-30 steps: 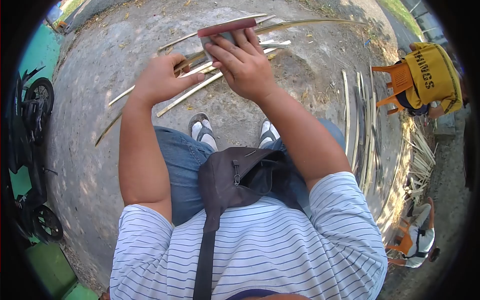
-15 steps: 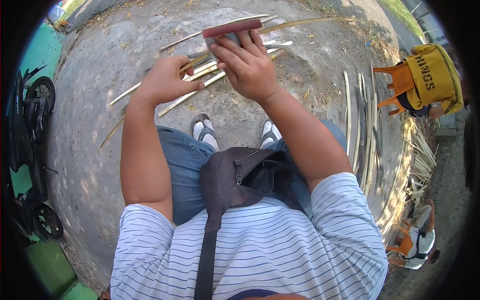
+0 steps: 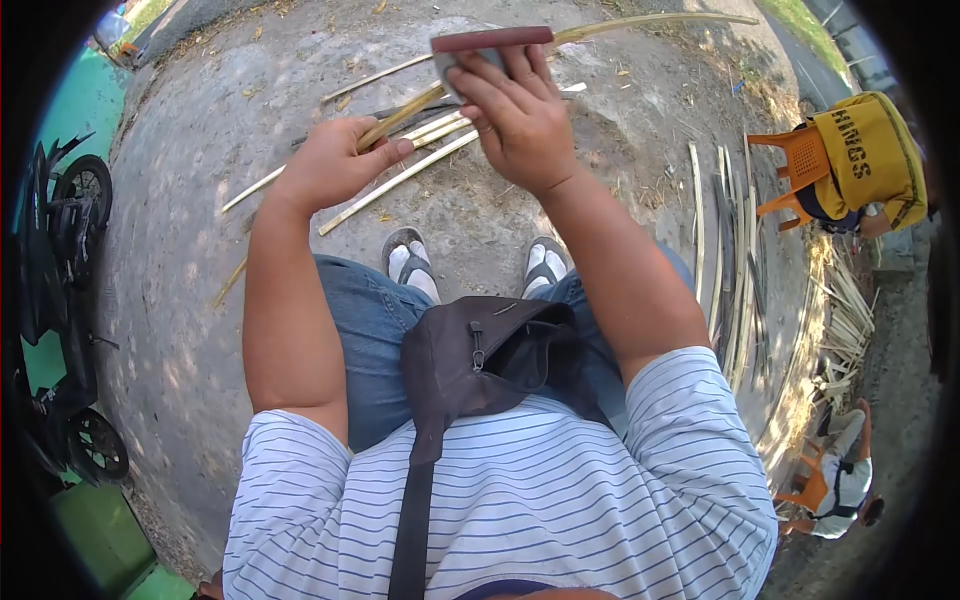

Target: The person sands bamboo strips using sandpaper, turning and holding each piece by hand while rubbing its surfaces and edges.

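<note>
A long, thin bamboo strip (image 3: 660,21) slants across the top of the view, its lower end showing past my left forearm. My left hand (image 3: 330,168) is closed around it, thumb pressed along it. Further up the strip, my right hand (image 3: 522,125) holds a folded sheet of sandpaper (image 3: 492,39), reddish-brown on one face and grey on the other, against the strip. The sandpaper and fingers hide that stretch of bamboo. Beneath my hands, several more bamboo strips (image 3: 400,189) lie on the ground.
More strips (image 3: 742,270) lie in a row at right, near a heap of short pieces (image 3: 848,320). An orange chair (image 3: 800,165) with a yellow bag (image 3: 868,158) stands beyond. Another person (image 3: 845,480) sits lower right. A motorcycle (image 3: 70,300) is parked left.
My right hand and the sandpaper have moved right and slightly up along the strip. My left thumb has come down onto the bamboo, and the strip's far end has risen a little.
</note>
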Motion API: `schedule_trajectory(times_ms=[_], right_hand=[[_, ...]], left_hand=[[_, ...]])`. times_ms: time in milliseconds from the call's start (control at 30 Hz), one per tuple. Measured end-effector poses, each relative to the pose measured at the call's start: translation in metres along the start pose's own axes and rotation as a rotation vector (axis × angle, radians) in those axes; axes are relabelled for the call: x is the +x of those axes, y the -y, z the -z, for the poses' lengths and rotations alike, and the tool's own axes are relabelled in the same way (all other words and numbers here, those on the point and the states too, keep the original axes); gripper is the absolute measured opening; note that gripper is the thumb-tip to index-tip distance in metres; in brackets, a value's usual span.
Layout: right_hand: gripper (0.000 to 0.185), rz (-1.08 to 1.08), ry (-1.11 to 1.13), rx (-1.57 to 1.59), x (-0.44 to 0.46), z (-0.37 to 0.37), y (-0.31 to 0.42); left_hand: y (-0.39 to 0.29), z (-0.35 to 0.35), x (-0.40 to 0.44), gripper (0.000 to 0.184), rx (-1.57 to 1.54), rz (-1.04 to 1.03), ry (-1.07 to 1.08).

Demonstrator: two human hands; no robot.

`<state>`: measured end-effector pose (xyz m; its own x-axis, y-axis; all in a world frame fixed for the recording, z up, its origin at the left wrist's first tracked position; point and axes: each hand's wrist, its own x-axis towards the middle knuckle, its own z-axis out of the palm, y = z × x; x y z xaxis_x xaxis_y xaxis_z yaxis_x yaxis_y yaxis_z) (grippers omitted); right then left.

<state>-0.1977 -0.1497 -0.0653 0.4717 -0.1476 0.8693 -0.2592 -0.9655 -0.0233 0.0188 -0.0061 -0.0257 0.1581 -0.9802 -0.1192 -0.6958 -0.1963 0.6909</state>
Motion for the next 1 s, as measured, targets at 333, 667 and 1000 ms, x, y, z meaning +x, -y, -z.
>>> schedule_trajectory(times_ms=[333,667,1000], right_hand=[[0.028,-0.338,-0.291,-0.13,-0.012,0.004,-0.104],[0.041,-1.277,-0.69,0.778,-0.012,0.049,-0.119],[0.043,-1.461,-0.642,0.931,-0.003,0.042,-0.1]], left_hand=[[0.016,0.01,-0.008,0.054,-0.014,0.032,-0.07],[0.024,0.018,-0.005,0.057,-0.105,-0.074,-0.129],[0.013,0.02,-0.012,0.051,-0.044,-0.146,-0.248]])
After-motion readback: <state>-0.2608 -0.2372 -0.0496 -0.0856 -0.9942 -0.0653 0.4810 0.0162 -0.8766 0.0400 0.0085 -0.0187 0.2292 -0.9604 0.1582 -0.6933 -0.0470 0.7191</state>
